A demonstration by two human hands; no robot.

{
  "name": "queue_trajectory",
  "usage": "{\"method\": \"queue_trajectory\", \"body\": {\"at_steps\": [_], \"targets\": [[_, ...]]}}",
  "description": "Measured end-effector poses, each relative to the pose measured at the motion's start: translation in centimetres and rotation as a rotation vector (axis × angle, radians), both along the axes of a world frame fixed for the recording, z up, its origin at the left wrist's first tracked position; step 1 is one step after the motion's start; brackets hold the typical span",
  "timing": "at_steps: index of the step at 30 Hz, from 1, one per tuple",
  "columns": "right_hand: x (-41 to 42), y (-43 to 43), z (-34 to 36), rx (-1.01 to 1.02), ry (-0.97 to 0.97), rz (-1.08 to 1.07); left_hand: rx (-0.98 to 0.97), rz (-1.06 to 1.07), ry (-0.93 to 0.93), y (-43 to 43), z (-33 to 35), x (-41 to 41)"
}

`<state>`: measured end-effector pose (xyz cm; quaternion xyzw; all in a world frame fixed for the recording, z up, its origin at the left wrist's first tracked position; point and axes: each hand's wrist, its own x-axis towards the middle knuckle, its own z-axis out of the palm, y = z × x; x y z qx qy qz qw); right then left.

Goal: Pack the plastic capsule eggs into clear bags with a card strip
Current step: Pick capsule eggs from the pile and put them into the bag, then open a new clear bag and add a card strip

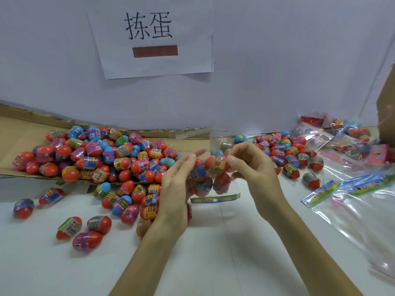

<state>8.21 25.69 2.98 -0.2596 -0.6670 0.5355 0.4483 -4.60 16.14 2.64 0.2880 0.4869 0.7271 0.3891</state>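
Right fingers: right hand (254, 167) pinches an orange egg (215, 165) at the clear bag (210, 184) mouth.
Left fingers: left hand (178, 180) spread narrow, cupping the bag's side; grip on film unclear.
Bag: hangs at centre, several eggs inside, card strip (214, 198) at 6 o'clock.
Loose eggs (96, 154): heaped at 9 o'clock.
Risk: egg likely misses the slack mouth; bag may slip, spilling.

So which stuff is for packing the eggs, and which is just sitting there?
For the job:
- left hand and right hand
- clear bag held between them, eggs inside
- loose eggs
- card strip
- empty bags

Just lying about:
- paper sign on the wall
- flat cardboard under the eggs
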Motion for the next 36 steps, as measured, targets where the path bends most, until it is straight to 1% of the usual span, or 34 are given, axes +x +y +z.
{"method": "queue_trajectory", "body": {"at_steps": [2, 4, 6, 8, 12, 17, 19, 23, 25, 26, 27, 29, 31, 32, 34, 36], "targets": [[-0.1, -0.1, 0.0, 0.018, -0.018, 0.0, 0.002, 0.006, -0.018, 0.0, 0.0, -0.1], [-0.1, -0.2, 0.1, 0.047, -0.017, -0.049, 0.013, -0.005, -0.031, 0.0, -0.1, 0.0], [0.0, -0.1, 0.2, 0.016, 0.025, -0.071, 0.043, -0.002, -0.066, 0.0, -0.1, 0.1], [0.2, 0.0, 0.2, -0.04, 0.043, -0.05, 0.09, 0.013, -0.094, 0.0, -0.1, 0.2], [0.0, 0.0, 0.2, -0.094, -0.01, 0.008, 0.147, 0.057, -0.072, 0.1, -0.2, -0.3], [-0.3, -0.1, -0.1, -0.08, -0.079, -0.043, 0.112, 0.152, -0.003, 0.3, -0.2, 0.1], [-0.5, -0.1, -0.1, -0.11, -0.07, -0.055, 0.11, 0.166, 0.004, 0.3, -0.3, 0.2], [-0.6, -0.3, -0.3, -0.239, -0.009, -0.07, 0.156, 0.202, -0.059, 0.4, -0.3, 0.1], [-0.7, -0.3, -0.4, -0.244, -0.023, -0.092, 0.158, 0.216, -0.044, 0.5, -0.5, 0.2], [-0.8, -0.4, -0.5, -0.191, -0.048, -0.131, 0.147, 0.226, -0.037, 0.5, -0.6, 0.1], [-0.8, -0.5, -0.6, -0.081, -0.085, -0.205, 0.132, 0.235, -0.026, 0.6, -0.8, 0.0], [-0.6, -0.9, -0.6, 0.264, -0.131, -0.386, 0.102, 0.249, 0.035, 0.7, -1.1, -0.1], [-0.6, -1.4, -0.6, 0.563, -0.065, -0.406, 0.072, 0.246, 0.148, 0.7, -1.4, 0.0], [-0.7, -1.8, -0.6, 0.659, -0.03, -0.37, 0.06, 0.236, 0.215, 0.6, -1.4, 0.2], [-1.0, -2.3, -0.8, 0.76, -0.023, -0.311, 0.058, 0.196, 0.319, 0.5, -1.6, 0.7], [-1.2, -2.5, -0.9, 0.767, -0.056, -0.302, 0.093, 0.14, 0.36, 0.4, -1.6, 1.1]]}}
